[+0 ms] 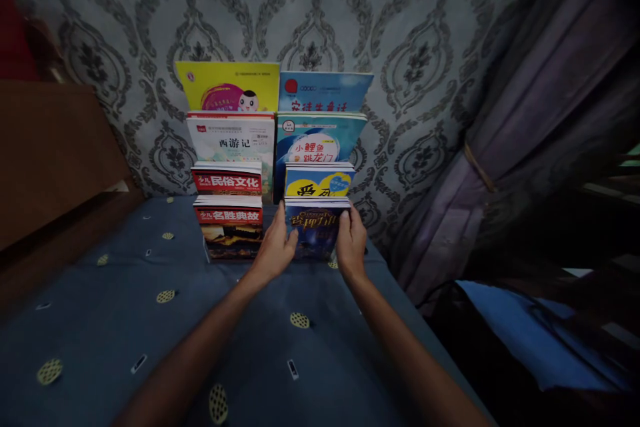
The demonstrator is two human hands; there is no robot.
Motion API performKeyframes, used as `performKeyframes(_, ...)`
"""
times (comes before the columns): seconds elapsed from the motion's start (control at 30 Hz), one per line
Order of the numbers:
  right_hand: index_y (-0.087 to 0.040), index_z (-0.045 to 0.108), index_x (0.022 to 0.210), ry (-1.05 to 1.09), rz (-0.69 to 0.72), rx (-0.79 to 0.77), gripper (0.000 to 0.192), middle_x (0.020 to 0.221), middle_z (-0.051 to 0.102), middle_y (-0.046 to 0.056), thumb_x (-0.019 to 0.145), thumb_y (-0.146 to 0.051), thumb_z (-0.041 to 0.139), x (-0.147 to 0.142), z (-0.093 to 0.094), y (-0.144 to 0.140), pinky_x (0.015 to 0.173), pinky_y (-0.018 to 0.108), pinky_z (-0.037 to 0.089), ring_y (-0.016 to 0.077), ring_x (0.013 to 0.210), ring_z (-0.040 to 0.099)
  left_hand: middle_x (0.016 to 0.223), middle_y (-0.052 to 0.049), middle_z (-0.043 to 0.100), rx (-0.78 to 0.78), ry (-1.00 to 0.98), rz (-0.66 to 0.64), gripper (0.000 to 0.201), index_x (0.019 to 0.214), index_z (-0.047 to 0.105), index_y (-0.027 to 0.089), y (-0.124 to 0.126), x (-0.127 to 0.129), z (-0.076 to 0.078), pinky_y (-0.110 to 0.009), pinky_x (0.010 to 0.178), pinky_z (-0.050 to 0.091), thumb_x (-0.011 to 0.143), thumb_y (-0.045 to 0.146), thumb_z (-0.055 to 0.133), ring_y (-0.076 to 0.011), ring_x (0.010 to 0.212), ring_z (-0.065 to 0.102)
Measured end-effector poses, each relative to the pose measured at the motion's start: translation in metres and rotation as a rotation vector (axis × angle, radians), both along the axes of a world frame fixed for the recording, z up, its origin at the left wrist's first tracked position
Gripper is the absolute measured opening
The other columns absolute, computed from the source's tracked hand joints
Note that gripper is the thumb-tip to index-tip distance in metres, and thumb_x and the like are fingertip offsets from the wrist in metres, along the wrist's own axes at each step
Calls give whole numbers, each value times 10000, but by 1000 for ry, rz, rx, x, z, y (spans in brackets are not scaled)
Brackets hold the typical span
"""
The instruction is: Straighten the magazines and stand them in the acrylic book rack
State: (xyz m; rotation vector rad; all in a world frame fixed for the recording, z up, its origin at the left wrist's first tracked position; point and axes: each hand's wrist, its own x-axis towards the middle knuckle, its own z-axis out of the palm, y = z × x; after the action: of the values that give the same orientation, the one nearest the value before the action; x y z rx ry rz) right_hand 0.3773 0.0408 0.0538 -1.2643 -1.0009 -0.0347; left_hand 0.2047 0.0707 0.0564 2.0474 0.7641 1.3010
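A tiered book rack stands on a blue patterned cloth (pixel 125 307) against the wallpapered wall. Its right front slot holds a dark blue book (pixel 314 230) with gold lettering. My left hand (pixel 275 250) grips that book's left edge and my right hand (pixel 351 245) grips its right edge. Behind it rise a yellow-and-blue book (pixel 319 181), a teal book (pixel 315 140) and a blue book (pixel 325 92). The left column holds two red-banded books (pixel 229 217), a white book (pixel 233 140) and a yellow book (pixel 227 85).
A brown wooden headboard or board (pixel 50 147) stands at the left. A purple curtain (pixel 525 120) with a tie-back hangs at the right, over something blue (pixel 525 333) beside the cloth's right edge. A red shape (pixel 13 33) shows at the top left.
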Motion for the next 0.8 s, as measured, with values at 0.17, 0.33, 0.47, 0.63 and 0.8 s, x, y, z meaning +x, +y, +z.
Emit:
performKeyframes(0.17, -158, 614, 1326, -11, -7, 29, 590, 1367, 631, 155, 952, -567, 411, 5, 12, 1, 1131, 501, 387, 278, 1284, 565, 1588, -172, 355, 4, 14, 15, 741, 1565, 196, 116, -1, -3, 10, -467, 1206, 317, 905, 254, 502, -286, 1456, 374)
performKeyframes(0.33, -147, 594, 1351, -61, -2, 71, 588, 1378, 622, 157, 956, -543, 414, 13, 38, 8, 1129, 513, 389, 281, 1291, 563, 1601, -193, 317, 38, 28, 50, 738, 1557, 206, 106, 5, -2, 30, -501, 1202, 327, 907, 269, 515, -315, 1470, 344)
performKeyframes(0.47, -150, 605, 1342, -92, -22, 81, 574, 1400, 607, 149, 946, -529, 438, 17, 57, 15, 1145, 510, 370, 274, 1311, 544, 1609, -192, 301, 61, 3, 40, 729, 1556, 218, 110, 13, 2, 43, -488, 1227, 285, 914, 287, 513, -300, 1489, 312)
performKeyframes(0.63, -136, 614, 1326, -74, 11, 52, 566, 1388, 614, 155, 937, -513, 451, 15, 65, 20, 1136, 521, 377, 284, 1296, 553, 1601, -169, 331, 76, -31, 38, 730, 1547, 250, 122, 20, 10, 45, -471, 1238, 267, 892, 286, 529, -293, 1484, 328)
performKeyframes(0.8, -142, 609, 1324, -57, 16, 75, 558, 1376, 620, 152, 939, -515, 454, 14, 66, 19, 1111, 522, 407, 287, 1284, 561, 1583, -196, 353, 127, -18, 60, 697, 1537, 255, 96, 9, 4, 47, -479, 1219, 311, 908, 257, 509, -301, 1478, 338)
